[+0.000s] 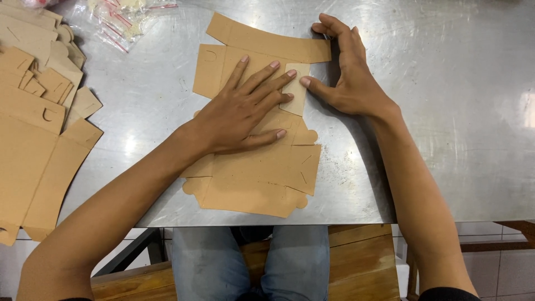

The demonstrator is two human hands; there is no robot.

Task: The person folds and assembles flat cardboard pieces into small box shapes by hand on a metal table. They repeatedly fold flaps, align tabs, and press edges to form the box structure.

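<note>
Two hands: both rest on one flat die-cut cardboard blank (253, 161) lying on the steel table (446, 111), near its front edge.
Left hand (239, 111): palm down, fingers spread apart and flat, pinning the blank's middle.
Right hand (348, 72): fingers loosely together, thumb tip pressing a small paler flap (296, 89) at the blank's right side; nothing clamped.
Handling: light, thin brown board, probably stiff along panels yet bending readily at the scored creases; likely slides on smooth steel unless pinned.
Hold: best by panel edges or flaps, not the narrow rounded tabs, which look easy to crumple.
Packages: stack of similar brown blanks (33, 128) at the left edge; clear plastic bags with red strips (125, 19) top left.
Labels, signs: none visible.
</note>
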